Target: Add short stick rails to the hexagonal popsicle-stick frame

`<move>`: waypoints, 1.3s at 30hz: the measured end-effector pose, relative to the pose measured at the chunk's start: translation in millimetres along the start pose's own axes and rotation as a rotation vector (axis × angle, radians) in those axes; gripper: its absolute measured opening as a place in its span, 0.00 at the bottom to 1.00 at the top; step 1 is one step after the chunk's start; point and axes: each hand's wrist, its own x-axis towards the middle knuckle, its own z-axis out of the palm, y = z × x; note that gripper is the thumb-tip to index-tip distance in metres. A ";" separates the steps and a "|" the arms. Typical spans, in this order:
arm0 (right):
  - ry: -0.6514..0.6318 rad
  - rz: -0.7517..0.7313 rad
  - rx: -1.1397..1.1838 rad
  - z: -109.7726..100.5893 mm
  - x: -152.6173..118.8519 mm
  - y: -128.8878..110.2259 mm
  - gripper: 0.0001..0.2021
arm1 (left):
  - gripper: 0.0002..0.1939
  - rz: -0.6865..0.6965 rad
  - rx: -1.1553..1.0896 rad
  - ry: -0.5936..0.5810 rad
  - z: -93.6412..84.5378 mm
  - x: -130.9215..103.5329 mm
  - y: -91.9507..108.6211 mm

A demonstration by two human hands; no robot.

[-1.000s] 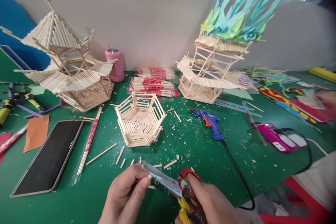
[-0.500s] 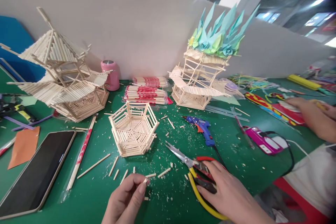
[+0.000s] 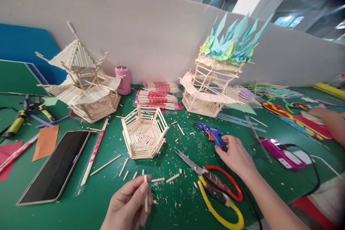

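Pinched between the thumb and fingers of my left hand (image 3: 128,203) is a short wooden stick (image 3: 146,197), held upright. My right hand (image 3: 237,156) has its fingers around the handle of a blue glue gun (image 3: 208,132), which lies on the table with its nozzle to the left. Just below that hand lie scissors (image 3: 199,170) with red and yellow handles, blades pointing to the upper left. Beyond my left hand stands a six-sided stick basket (image 3: 144,134) with railed sides. Several cut stick pieces (image 3: 172,178) are scattered in front of it.
Two stick pavilions stand behind, one roofed (image 3: 86,90), one topped with teal paper leaves (image 3: 212,86). Bundled sticks (image 3: 156,99) and a pink container (image 3: 123,81) sit by the partition. A phone (image 3: 56,165) lies left. At right are a magenta device (image 3: 283,153) and another person's hand (image 3: 326,118).
My right hand has left the scissors and moved up to the glue gun's handle. The stick in my left hand now shows upright. The view has shifted a little to the left.
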 end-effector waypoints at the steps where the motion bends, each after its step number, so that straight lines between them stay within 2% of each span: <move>1: -0.007 0.031 0.014 3.3 5.7 1.4 0.17 | 0.15 -0.018 -0.042 0.006 -0.1 0.5 1.1; 5: -0.050 0.144 0.121 6.7 20.0 7.2 0.11 | 0.16 -0.057 -0.149 -0.002 -0.5 1.7 4.7; 9: -0.078 0.221 0.329 -5.2 20.0 11.0 0.07 | 0.15 -0.050 -0.155 -0.040 -0.2 2.9 6.0; 13: -0.104 0.217 0.605 -26.1 3.0 3.7 0.11 | 0.12 -0.048 -0.146 -0.080 2.1 6.4 5.8; 17: -0.234 0.143 0.849 -44.9 -24.0 -13.8 0.14 | 0.12 -0.052 -0.153 -0.079 3.9 9.8 6.2; 20: -0.362 0.104 0.980 -49.7 -45.3 -26.6 0.14 | 0.10 -0.031 -0.149 -0.052 4.1 10.7 8.3; 24: -0.564 -0.097 0.907 -46.8 -67.6 -41.9 0.10 | 0.10 -0.027 -0.133 -0.037 3.2 11.8 11.0; 26: -0.601 -0.153 0.850 -44.6 -74.2 -49.1 0.08 | 0.10 -0.015 -0.120 -0.030 2.0 12.6 11.1; 30: -0.643 -0.169 0.766 -39.7 -79.3 -57.3 0.10 | 0.10 0.046 -0.033 0.004 -3.7 12.4 10.9; 33: -0.667 -0.158 0.747 -34.5 -81.3 -56.4 0.13 | 0.11 0.105 0.141 0.068 -11.9 12.3 14.5; 35: -0.693 -0.152 0.757 -31.4 -83.4 -54.4 0.15 | 0.12 0.193 0.294 0.132 -18.6 14.9 19.6; 37: -0.713 -0.127 0.759 -28.9 -85.9 -53.4 0.18 | 0.11 0.351 0.431 0.220 -24.1 20.4 26.4; 39: -0.716 -0.095 0.763 -27.1 -88.3 -54.4 0.20 | 0.11 0.462 0.531 0.259 -26.7 26.8 33.3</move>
